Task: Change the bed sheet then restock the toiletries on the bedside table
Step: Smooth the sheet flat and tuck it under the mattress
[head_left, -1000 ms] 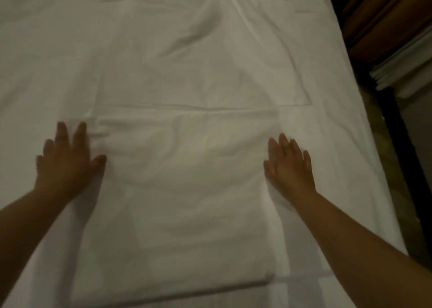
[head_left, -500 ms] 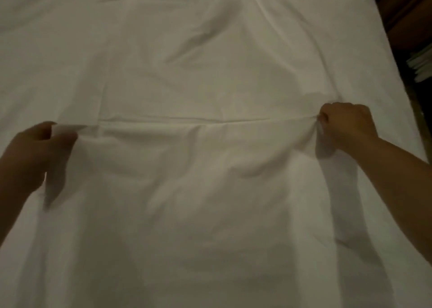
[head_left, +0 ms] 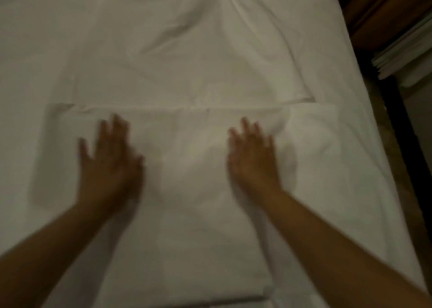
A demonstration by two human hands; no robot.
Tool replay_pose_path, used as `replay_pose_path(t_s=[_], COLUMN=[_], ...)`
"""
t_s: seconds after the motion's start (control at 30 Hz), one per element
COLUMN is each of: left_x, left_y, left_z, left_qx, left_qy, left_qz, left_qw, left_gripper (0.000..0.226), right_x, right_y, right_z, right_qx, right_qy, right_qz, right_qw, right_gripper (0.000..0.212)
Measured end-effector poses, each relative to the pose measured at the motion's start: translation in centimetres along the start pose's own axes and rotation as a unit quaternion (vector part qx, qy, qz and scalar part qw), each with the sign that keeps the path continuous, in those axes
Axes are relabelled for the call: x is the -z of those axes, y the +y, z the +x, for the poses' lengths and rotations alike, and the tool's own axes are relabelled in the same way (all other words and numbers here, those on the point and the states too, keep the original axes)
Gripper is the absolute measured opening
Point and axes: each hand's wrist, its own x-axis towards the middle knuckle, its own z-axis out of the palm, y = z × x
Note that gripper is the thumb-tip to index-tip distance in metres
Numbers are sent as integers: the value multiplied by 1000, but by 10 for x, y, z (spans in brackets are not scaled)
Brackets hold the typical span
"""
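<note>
The sheet [head_left: 187, 50] is white and covers the bed from near edge to far, w/ soft wrinkles fanning out in the far middle. A folded piece [head_left: 194, 167] of the same white cloth lies on top in the near middle; its far edge runs as a straight crease left to right just beyond the fingertips, and its near edge shows as a thicker fold line at the bottom.

Left hand [head_left: 108, 158] lies palm down on the folded piece, left of centre, fingers straight and spread, thumb out to the right. Right hand [head_left: 253, 156] is palm down too, right of centre, fingers straight and a bit apart. Both are motion-blurred, so exact contact is hard to read, but they look flat on the cloth, pinching nothing. Probably flat like this to smooth the layer and push air and creases outward before the next unfold; palms spread pressure w/o bunching the fabric.

The bed's right edge [head_left: 364, 120] drops to a dark floor strip. Beyond it, far right, stands brown wooden furniture [head_left: 378, 15], w/ a stack of white folded linen [head_left: 404, 57] beside it, likely kept close as spare stock. No toiletries or bedside table in view, so that part looks not yet begun.
</note>
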Motion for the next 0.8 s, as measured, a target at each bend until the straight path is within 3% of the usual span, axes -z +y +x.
replay_pose_path(t_s=[0.03, 0.1, 0.13, 0.17, 0.23, 0.33, 0.4, 0.47, 0.53, 0.63, 0.7, 0.8], left_x=[40, 42, 46, 46, 47, 63, 77, 81, 85, 69, 62, 74], left_y=[49, 67, 57, 40, -15, -80, -82, -49, 6, 74, 83, 49], left_z=[-9, -48, -57, -63, -75, -109, -122, -135, -148, -174, -183, -185], left_qx=[-88, -162, -145, -102, -39, 55, 139, 101, -27, -177, -183, -134], left_qy=[-74, -140, -181, -219, -222, -287, -271, -245, -239, -215, -222, -220], left_qz=[-37, -15, 46, 38, 78, 98, 93, 78, 38, -16, -14, 26], left_qw=[993, 977, 972, 970, 971, 951, 948, 961, 970, 960, 958, 966], left_gripper=[61, 61, 62, 62, 65, 72, 72, 73, 72, 64, 61, 64], right_x=[-5, -9, -10, -11, -7, 10, 25, 26, 23, 30, 29, 19], right_y=[-15, -47, -44, -25, 25, 82, 100, 90, 55, -23, -45, -6], right_z=[-15, -64, -76, -81, -94, -151, -177, -190, -196, -208, -218, -222], right_qx=[48, 90, 94, 69, -22, -125, -192, -225, -160, 83, 170, 114], right_qy=[5, -94, -96, -98, -85, -127, -156, -135, -76, -87, -136, -152], right_qz=[12, 13, 19, 26, -15, -41, -34, -33, -12, 40, 48, 35], right_qw=[999, 991, 991, 992, 996, 983, 968, 964, 984, 992, 975, 981], right_gripper=[53, 53, 53, 54, 55, 60, 60, 60, 61, 60, 60, 62])
